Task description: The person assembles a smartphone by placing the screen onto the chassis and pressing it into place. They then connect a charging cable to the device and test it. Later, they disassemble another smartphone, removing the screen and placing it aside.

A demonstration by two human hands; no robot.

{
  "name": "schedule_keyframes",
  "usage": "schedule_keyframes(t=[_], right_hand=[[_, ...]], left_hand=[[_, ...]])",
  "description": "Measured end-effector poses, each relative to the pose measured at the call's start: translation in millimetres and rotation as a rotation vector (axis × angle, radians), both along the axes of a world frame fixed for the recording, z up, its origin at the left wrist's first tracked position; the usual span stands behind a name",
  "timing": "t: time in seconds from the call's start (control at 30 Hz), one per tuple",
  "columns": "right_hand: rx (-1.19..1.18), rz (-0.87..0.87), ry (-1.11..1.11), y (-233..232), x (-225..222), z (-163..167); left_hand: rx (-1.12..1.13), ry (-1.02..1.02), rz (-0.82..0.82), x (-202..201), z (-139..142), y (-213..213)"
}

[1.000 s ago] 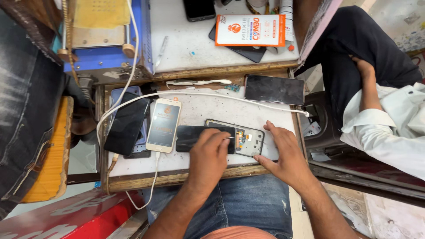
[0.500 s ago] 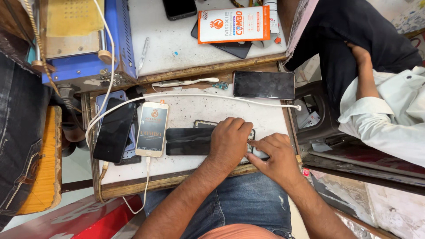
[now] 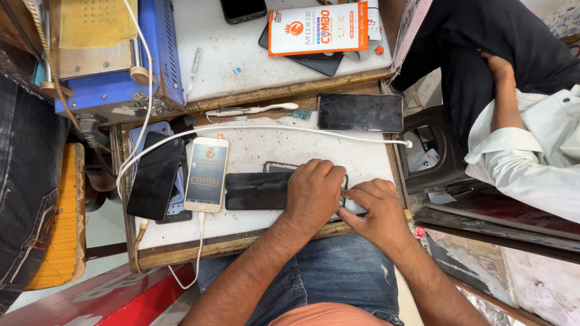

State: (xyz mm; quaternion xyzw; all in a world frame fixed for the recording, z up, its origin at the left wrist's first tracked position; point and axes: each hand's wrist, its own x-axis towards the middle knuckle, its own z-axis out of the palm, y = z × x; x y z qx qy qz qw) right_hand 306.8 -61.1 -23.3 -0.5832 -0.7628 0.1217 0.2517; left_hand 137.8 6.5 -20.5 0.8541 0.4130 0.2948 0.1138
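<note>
Left hand (image 3: 314, 194) palm-down, fingers curled, pressing flat on the right end of a dark phone panel (image 3: 258, 191) lying lengthwise on the small white worktop (image 3: 284, 154). Panel sits near the front edge of the worktop, just right of a white phone (image 3: 206, 174) with a lit screen. Corner of a second device frame (image 3: 277, 166) poking out from under the left hand, behind the panel.

Right hand (image 3: 373, 208) just beside the left, touching it, fingertips (image 3: 350, 202) bunched and pressed down at the panel's right end (cannot tell whether anything is pinched; the spot is hidden by both hands).

White cable (image 3: 266, 128) looping across the worktop from the left edge to the right edge. Black phone (image 3: 156, 176) stacked on a blue-cased one at far left. Another dark phone (image 3: 360, 113) lying at the back right corner, well apart from the hands. White tool (image 3: 251, 110) along the back edge.

Behind, on the upper shelf: orange-and-white box (image 3: 318, 28), blue machine (image 3: 115, 60).

Another person's sleeve (image 3: 525, 154) at right, white, arm folded, not near the worktop.
</note>
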Motion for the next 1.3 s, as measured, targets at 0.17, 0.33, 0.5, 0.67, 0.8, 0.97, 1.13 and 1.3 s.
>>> schedule_keyframes(t=[0.17,0.33,0.5,0.67,0.8,0.97,1.13,1.3], right_hand=[[-0.006,-0.005,-0.002,-0.2,-0.5,-0.2],[-0.001,0.000,0.007,0.7,0.0,1.3],[-0.004,-0.005,0.022,0.2,0.7,2.9],[0.009,0.017,0.003,1.0,2.5,2.8],[0.025,0.017,0.020,1.4,2.3,1.1],[0.022,0.021,0.014,2.0,1.1,1.0],[0.025,0.023,0.026,2.1,0.5,3.5],[0.029,0.023,0.025,1.7,1.4,4.8]], left_hand=[[0.008,-0.012,-0.004,-1.1,0.6,-0.7],[0.026,-0.049,0.009,-0.4,3.2,-2.4],[0.030,-0.067,0.028,1.7,7.0,-5.3],[0.043,-0.066,0.067,-0.7,9.8,-3.3],[0.028,-0.016,0.105,-4.6,10.2,0.2],[-0.020,0.074,0.144,-12.3,12.1,6.8],[-0.071,0.110,0.195,-23.9,17.7,10.9],[-0.040,0.104,0.252,-41.4,21.8,13.9]])
